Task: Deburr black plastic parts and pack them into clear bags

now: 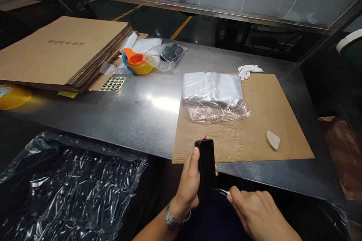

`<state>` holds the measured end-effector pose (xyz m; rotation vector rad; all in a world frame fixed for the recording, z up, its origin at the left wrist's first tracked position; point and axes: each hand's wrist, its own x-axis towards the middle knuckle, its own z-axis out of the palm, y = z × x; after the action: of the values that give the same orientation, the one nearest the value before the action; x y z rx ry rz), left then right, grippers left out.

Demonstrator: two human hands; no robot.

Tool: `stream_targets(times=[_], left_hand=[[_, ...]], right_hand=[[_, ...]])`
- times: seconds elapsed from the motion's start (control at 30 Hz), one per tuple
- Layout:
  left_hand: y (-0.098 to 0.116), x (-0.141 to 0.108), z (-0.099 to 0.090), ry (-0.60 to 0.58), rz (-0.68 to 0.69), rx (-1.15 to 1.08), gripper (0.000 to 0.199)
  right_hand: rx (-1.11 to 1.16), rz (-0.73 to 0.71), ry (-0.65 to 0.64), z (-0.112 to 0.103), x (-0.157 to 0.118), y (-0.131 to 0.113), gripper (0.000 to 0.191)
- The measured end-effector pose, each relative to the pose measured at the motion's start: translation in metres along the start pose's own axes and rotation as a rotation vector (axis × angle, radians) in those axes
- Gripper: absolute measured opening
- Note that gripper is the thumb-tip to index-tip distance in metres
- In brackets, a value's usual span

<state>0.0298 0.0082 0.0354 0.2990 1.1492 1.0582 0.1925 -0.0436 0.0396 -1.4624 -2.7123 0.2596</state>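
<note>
Just beyond the bench's near edge, the left hand (190,180) is closed around a black case (207,165), held upright; to its right, the right hand (254,209) pinches a thin pale tool (223,192), its tip at the case's lower side; ahead of both hands, clear plastic bags (212,88) lie on a cardboard sheet (261,105), with a beige pad (273,140) ahead of the right hand.

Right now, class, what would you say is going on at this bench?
A person holds a black oblong piece in the left hand, and the right hand pinches a thin tool close to its lower end. Whether it touches is unclear. Beyond, clear plastic bags and a beige pad lie on a cardboard sheet.
</note>
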Motion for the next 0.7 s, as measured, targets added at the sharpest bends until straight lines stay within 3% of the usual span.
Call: stream_targets(times=[0.33, 0.47, 0.53, 0.63, 0.7], left_hand=[[-0.004, 0.003, 0.002, -0.007, 0.021, 0.001, 0.067], [-0.005, 0.002, 0.001, 0.008, 0.044, 0.013, 0.068], [-0.006, 0.002, 0.000, 0.004, 0.077, -0.001, 0.066], [-0.006, 0.003, -0.001, -0.029, 0.111, -0.072, 0.065], [-0.005, 0.004, 0.000, -0.062, 0.098, -0.143, 0.063]], right_hand=[[0.053, 0.022, -0.098, 0.011, -0.006, 0.005, 0.024], [0.189, 0.119, -0.176, 0.009, -0.004, 0.004, 0.034], [0.448, 0.235, -0.249, 0.009, -0.002, 0.004, 0.041], [1.148, 0.416, -0.499, 0.015, 0.000, 0.003, 0.046], [1.542, 0.457, -0.622, 0.020, -0.001, 0.003, 0.050]])
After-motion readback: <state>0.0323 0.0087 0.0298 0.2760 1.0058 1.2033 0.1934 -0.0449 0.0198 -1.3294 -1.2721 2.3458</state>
